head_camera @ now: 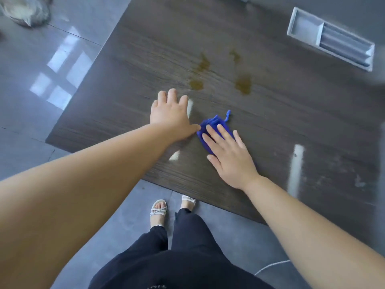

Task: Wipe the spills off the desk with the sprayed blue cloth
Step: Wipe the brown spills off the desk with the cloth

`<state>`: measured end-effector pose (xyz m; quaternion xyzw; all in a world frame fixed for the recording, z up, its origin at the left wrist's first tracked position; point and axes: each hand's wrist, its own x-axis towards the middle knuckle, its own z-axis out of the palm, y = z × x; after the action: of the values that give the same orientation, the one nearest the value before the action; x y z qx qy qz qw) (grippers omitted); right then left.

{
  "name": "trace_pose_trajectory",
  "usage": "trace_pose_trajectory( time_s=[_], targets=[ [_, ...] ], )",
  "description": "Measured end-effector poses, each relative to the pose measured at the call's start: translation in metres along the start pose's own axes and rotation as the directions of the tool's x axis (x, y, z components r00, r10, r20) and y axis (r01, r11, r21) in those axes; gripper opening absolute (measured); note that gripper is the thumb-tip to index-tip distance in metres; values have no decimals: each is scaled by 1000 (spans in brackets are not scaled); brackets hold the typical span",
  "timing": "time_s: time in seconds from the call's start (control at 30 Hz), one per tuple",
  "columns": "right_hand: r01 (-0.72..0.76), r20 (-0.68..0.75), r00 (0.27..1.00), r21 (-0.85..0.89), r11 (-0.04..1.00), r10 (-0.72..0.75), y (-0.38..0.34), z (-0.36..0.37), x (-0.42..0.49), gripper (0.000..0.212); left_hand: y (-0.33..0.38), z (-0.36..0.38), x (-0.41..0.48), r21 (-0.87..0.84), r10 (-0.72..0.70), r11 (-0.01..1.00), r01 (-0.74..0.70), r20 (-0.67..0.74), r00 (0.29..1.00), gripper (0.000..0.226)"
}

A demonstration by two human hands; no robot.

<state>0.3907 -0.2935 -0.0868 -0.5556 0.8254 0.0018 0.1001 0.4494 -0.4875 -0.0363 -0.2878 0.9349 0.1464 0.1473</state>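
A small blue cloth [214, 124] lies bunched on the dark wood desk [291, 113], near its front edge. My right hand [229, 157] rests flat on top of the cloth with fingers spread, covering its near half. My left hand [169, 113] lies flat on the desk just left of the cloth, fingers apart, thumb touching the cloth's edge. Yellow-brown spills [242, 85] stain the desk beyond both hands, in two streaks, the left one [196, 84] close to my left fingertips.
A grey metal cable tray [331, 38] is set into the desk at the far right. Glossy grey floor tiles [52, 69] surround the desk on the left. My legs and sandalled feet [158, 209] stand at the desk's front edge. A pale bundle [25, 9] sits on the floor at top left.
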Motion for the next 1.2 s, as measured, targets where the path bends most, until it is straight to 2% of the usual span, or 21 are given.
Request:
trace_pose_trajectory(
  time_s=[0.07, 0.13, 0.17, 0.23, 0.27, 0.3, 0.33, 0.4, 0.47, 0.53, 0.6, 0.63, 0.73, 0.77, 0.8, 0.87, 0.97, 1.03, 1.07, 1.13, 1.2],
  targets=[
    [-47, 10, 999, 13, 999, 47, 46, -3, -14, 55, -3, -6, 13, 95, -46, 995, 36, 104, 994, 117],
    [-299, -11, 954, 71, 952, 301, 85, -11, -7, 57, -7, -11, 25, 142, -101, 987, 79, 154, 983, 134],
    [-456, -3, 889, 102, 884, 459, 96, -15, 5, 55, -10, -13, 28, 146, -125, 984, 101, 168, 978, 138],
    [-701, 3, 698, 202, 683, 716, 102, -23, 41, 52, -12, -15, 34, 145, -156, 981, 127, 204, 966, 142],
    [-767, 9, 613, 248, 592, 790, 95, -27, 58, 53, -10, -16, 36, 147, -169, 979, 138, 224, 960, 143],
    [-788, 16, 579, 268, 555, 815, 86, -28, 71, 54, -7, -16, 39, 154, -181, 977, 147, 240, 954, 143],
    [-774, 9, 602, 253, 580, 799, 74, -27, 79, 55, -4, -17, 41, 162, -195, 974, 158, 248, 949, 143],
    [-650, -15, 748, 184, 738, 663, 52, -19, 75, 56, 4, -20, 46, 186, -227, 965, 182, 257, 939, 141],
    [-417, -29, 905, 135, 899, 424, 48, -17, 54, 57, 7, -22, 49, 208, -246, 959, 192, 272, 931, 139],
    [-181, -41, 982, 94, 979, 186, 72, -17, 39, 58, 6, -22, 51, 221, -247, 957, 187, 286, 926, 141],
    [-146, -34, 988, 72, 987, 149, 112, -21, 42, 58, 5, -22, 51, 222, -250, 957, 187, 299, 921, 144],
    [-235, -40, 970, 74, 969, 238, 130, -23, 49, 57, 5, -22, 51, 219, -251, 957, 189, 306, 918, 145],
    [-601, -45, 792, 115, 791, 609, 153, -34, 95, 55, 6, -23, 52, 210, -263, 957, 202, 320, 910, 147],
    [-663, -51, 739, 128, 738, 672, 147, -36, 110, 56, 6, -23, 52, 211, -268, 955, 207, 324, 907, 147],
    [-681, -52, 721, 137, 720, 691, 136, -37, 121, 57, 7, -24, 52, 213, -272, 954, 210, 327, 905, 147],
    [-575, -58, 809, 129, 808, 585, 110, -32, 125, 58, 8, -24, 53, 213, -280, 952, 217, 331, 901, 147],
    [-191, -47, 980, 93, 977, 196, 82, -25, 88, 61, 10, -25, 54, 218, -284, 951, 220, 330, 900, 145],
    [59, -18, 998, 50, 997, -58, 92, -21, 60, 59, 10, -26, 53, 212, -287, 951, 226, 327, 901, 145],
    [128, -12, 992, 28, 991, -128, 106, -21, 53, 58, 10, -26, 53, 208, -287, 951, 228, 326, 901, 145],
    [80, -24, 997, 16, 997, -79, 135, -25, 57, 58, 9, -25, 52, 203, -282, 953, 225, 326, 902, 145],
    [-183, -56, 981, 64, 981, 187, 152, -32, 84, 58, 9, -26, 51, 194, -281, 954, 227, 323, 904, 145]
  ],
)
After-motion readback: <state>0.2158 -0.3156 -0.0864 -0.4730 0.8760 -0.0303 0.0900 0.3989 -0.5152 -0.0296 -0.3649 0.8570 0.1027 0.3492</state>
